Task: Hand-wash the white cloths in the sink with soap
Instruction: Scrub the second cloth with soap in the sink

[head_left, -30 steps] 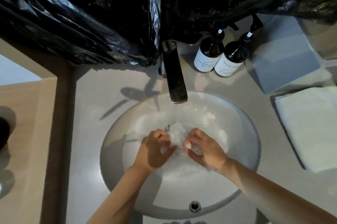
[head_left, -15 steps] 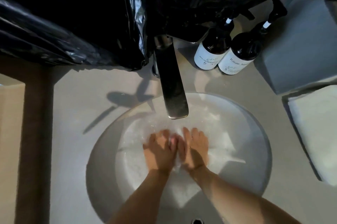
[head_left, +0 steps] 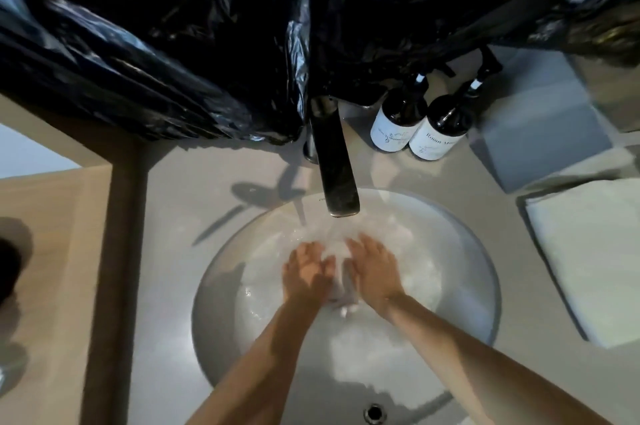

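1. Hands flat: left hand (head_left: 306, 272) and right hand (head_left: 374, 272) lie side by side, fingers straight, pressing the wet white cloth (head_left: 341, 286) down; nothing curled round it. A strip of cloth shows between the palms.
2. Cloth sits mid-bowl in the round white ceramic sink (head_left: 478, 272), just below the dark flat metal faucet (head_left: 334, 161); water runs from the spout onto the fingers.
3. Step, as I read it: kneading/rinsing under flow. Do it well: press evenly, push the cloth against the bowl, keep it under the faucet, don't let it slide off centre.
4. Bowl holds shallow, foamy-looking water; depth can't be told.
5. Two dark pump bottles with white labels (head_left: 419, 123) stand right of the faucet base; fill level not visible.
6. Folded white towel (head_left: 588, 258) lies far right of the faucet, on the counter.
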Available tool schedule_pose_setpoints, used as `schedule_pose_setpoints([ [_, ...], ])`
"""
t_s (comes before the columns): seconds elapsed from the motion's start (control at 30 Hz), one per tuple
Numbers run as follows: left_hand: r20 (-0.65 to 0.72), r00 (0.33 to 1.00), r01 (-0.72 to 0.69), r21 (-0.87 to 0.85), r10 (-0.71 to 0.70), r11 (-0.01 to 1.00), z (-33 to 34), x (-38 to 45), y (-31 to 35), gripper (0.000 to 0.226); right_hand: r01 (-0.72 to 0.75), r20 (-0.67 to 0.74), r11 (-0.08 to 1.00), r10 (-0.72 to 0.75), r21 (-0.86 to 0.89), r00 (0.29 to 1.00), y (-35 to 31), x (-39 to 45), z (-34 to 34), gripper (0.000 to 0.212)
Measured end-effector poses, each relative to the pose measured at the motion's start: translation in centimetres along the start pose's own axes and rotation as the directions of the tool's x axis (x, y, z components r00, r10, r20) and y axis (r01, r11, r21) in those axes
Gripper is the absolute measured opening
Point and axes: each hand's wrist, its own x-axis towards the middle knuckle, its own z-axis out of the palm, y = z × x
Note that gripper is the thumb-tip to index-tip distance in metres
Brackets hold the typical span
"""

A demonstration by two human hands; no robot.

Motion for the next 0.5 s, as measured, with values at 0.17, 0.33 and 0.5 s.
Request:
schedule_pose_setpoints([
  [0.17,0.057,0.997,-0.040,-0.120,0.047,0.992,-4.5,-2.0,0.5,0.034,0.055,0.060,0.989,-0.064,0.135,0.996,0.5,-2.7,-4.6,0.045],
  [0.33,0.023,0.997,-0.059,-0.312,0.069,0.948,-7.5,-4.1,1.4,0.035,0.205,-0.103,0.926,-0.181,0.316,0.978,-1.1,-6.6,-8.3,0.036],
  [0.5,0.000,0.997,-0.076,-0.365,0.082,0.928,-9.8,-6.4,2.0,0.035,0.296,-0.220,0.842,-0.216,0.451,0.951,-3.4,-9.9,-11.8,0.037],
])
